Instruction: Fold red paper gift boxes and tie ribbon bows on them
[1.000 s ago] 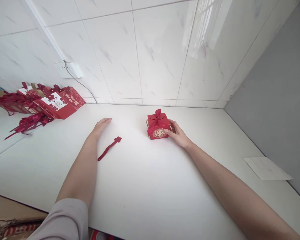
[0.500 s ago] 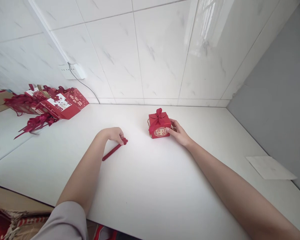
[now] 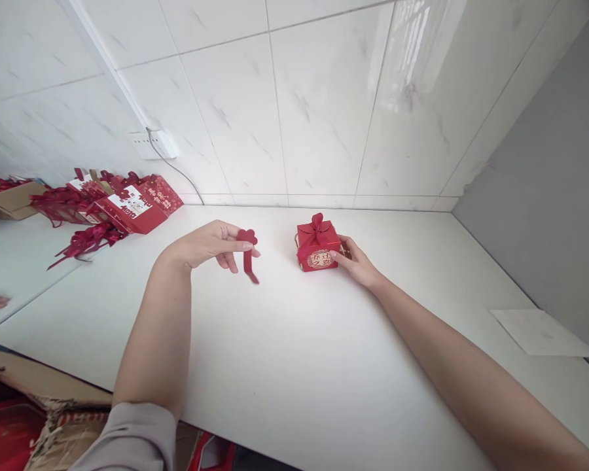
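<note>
Left hand (image 3: 211, 245): pinched closed on strap (image 3: 247, 263), at box's (image 3: 319, 247) nine o'clock.
Right hand (image 3: 357, 263): curled round box's three o'clock side, probably for steadiness.

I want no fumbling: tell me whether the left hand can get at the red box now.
Likely yes: the left hand, though pinching a red strip, has nothing visible in its way to the red box, which the right hand holds at its right side.
</note>
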`<state>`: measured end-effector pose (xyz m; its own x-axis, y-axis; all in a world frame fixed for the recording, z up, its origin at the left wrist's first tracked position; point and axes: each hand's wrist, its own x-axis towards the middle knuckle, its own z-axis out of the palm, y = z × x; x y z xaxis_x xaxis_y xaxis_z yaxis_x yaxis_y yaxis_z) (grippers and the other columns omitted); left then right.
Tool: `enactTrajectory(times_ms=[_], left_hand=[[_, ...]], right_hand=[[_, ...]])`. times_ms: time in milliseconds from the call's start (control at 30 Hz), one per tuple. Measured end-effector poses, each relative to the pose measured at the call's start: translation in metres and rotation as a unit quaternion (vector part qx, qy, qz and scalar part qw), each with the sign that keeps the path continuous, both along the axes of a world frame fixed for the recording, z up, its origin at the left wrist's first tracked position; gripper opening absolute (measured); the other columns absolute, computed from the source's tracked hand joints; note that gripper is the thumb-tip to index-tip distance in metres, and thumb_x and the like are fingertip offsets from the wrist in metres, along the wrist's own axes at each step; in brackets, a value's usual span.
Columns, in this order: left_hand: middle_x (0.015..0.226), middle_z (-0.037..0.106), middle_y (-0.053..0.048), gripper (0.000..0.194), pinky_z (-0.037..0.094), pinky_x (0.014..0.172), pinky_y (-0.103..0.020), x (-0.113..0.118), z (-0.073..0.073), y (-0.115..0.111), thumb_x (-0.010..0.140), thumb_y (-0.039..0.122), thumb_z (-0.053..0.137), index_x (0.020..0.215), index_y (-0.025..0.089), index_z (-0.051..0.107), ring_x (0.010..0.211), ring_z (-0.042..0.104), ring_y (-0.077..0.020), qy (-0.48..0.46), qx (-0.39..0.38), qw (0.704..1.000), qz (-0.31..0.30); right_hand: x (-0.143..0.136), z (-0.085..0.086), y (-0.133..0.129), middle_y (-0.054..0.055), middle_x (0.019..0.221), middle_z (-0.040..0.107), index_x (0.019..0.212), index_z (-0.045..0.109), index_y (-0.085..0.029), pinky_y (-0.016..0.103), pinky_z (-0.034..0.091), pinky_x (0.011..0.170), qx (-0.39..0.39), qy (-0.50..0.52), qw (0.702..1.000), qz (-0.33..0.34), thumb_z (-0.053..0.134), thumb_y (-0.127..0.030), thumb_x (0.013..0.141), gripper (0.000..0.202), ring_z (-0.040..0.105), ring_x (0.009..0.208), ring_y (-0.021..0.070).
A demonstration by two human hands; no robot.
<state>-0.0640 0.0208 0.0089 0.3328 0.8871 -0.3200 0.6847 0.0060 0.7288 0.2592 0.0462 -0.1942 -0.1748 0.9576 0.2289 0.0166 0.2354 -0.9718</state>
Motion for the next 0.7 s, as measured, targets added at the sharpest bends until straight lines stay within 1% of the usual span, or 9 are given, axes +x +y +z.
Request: enactTrajectory(times_ms=[67,133,267,367,467,567,600,633,700], left_hand=[[0.101,0.077,-0.012,0.042,0.052,0.052,-0.024,0.005,0.002,-0.006,0.073,0.053,0.074,0.097,0.018,0.07,0.066,0.073,-0.0201,-0.045,-0.021,0.999,0.003],[0.091,0.078,-0.013,0.043,0.053,0.053,-0.024,0.008,0.004,-0.01,0.074,0.054,0.074,0.094,0.017,0.066,0.07,0.074,-0.023,-0.062,-0.052,0.997,0.002],[0.08,0.078,-0.01,0.041,0.055,0.056,-0.026,0.007,0.005,-0.014,0.076,0.057,0.071,0.089,0.019,0.062,0.069,0.074,-0.0235,-0.024,-0.076,0.997,-0.013],[0.077,0.077,-0.01,0.044,0.057,0.063,-0.028,0.005,0.006,-0.014,0.079,0.062,0.065,0.085,0.018,0.065,0.077,0.075,-0.0251,-0.008,-0.064,0.998,-0.025],[0.083,0.077,-0.014,0.062,0.058,0.076,-0.034,0.004,0.007,-0.012,0.082,0.073,0.049,0.078,0.016,0.072,0.09,0.073,-0.0293,-0.044,-0.031,0.998,-0.011],[0.094,0.077,-0.017,0.086,0.057,0.085,-0.04,0.003,0.009,-0.01,0.083,0.081,0.025,0.084,0.013,0.079,0.102,0.07,-0.0341,-0.097,-0.024,0.995,-0.005],[0.097,0.077,-0.016,0.084,0.056,0.087,-0.041,0.003,0.009,-0.01,0.083,0.08,0.028,0.089,0.014,0.079,0.105,0.068,-0.0346,-0.101,-0.019,0.995,-0.01],[0.1,0.077,-0.015,0.074,0.056,0.088,-0.041,0.002,0.009,-0.01,0.082,0.076,0.04,0.096,0.015,0.079,0.109,0.067,-0.0343,-0.099,-0.004,0.995,-0.015],[0.107,0.076,-0.012,0.05,0.057,0.088,-0.039,0.003,0.009,-0.012,0.074,0.058,0.07,0.107,0.021,0.076,0.11,0.067,-0.0329,-0.09,0.037,0.995,-0.026]], right_hand=[[0.001,0.0,-0.001,0.007,0.141,0.054,0.131,0.048,-0.03,0.048,0.046,0.107,-0.002,-0.004,1.0,0.0,0.065,-0.054,0.085,0.055,0.055,0.126,0.0276],[0.001,0.001,-0.001,0.007,0.142,0.054,0.131,0.048,-0.03,0.049,0.045,0.108,-0.001,-0.008,1.0,-0.004,0.065,-0.055,0.085,0.055,0.053,0.128,0.0283],[0.001,0.002,-0.002,0.007,0.141,0.054,0.129,0.049,-0.03,0.049,0.043,0.109,0.005,-0.013,1.0,-0.01,0.065,-0.054,0.085,0.053,0.05,0.131,0.0282],[0.001,0.003,-0.002,0.006,0.14,0.055,0.127,0.05,-0.03,0.049,0.042,0.11,0.011,-0.014,1.0,-0.009,0.065,-0.054,0.084,0.052,0.05,0.13,0.0273],[0.0,0.003,-0.003,0.006,0.139,0.056,0.127,0.05,-0.029,0.048,0.043,0.109,0.011,-0.015,1.0,-0.009,0.064,-0.055,0.084,0.052,0.051,0.129,0.0271],[0.0,0.002,-0.002,0.007,0.138,0.056,0.127,0.05,-0.029,0.048,0.045,0.107,0.009,-0.014,1.0,-0.009,0.064,-0.055,0.084,0.052,0.053,0.127,0.0271],[0.0,0.002,-0.002,0.006,0.138,0.056,0.127,0.05,-0.029,0.048,0.045,0.107,0.008,-0.013,1.0,-0.009,0.064,-0.055,0.084,0.052,0.053,0.127,0.0271],[0.0,0.002,-0.002,0.006,0.138,0.056,0.127,0.05,-0.03,0.048,0.044,0.108,0.008,-0.013,1.0,-0.008,0.064,-0.055,0.085,0.052,0.053,0.127,0.027],[0.0,0.003,-0.003,0.005,0.139,0.056,0.127,0.05,-0.03,0.048,0.044,0.108,0.007,-0.012,1.0,-0.007,0.064,-0.055,0.085,0.051,0.052,0.128,0.0272]])
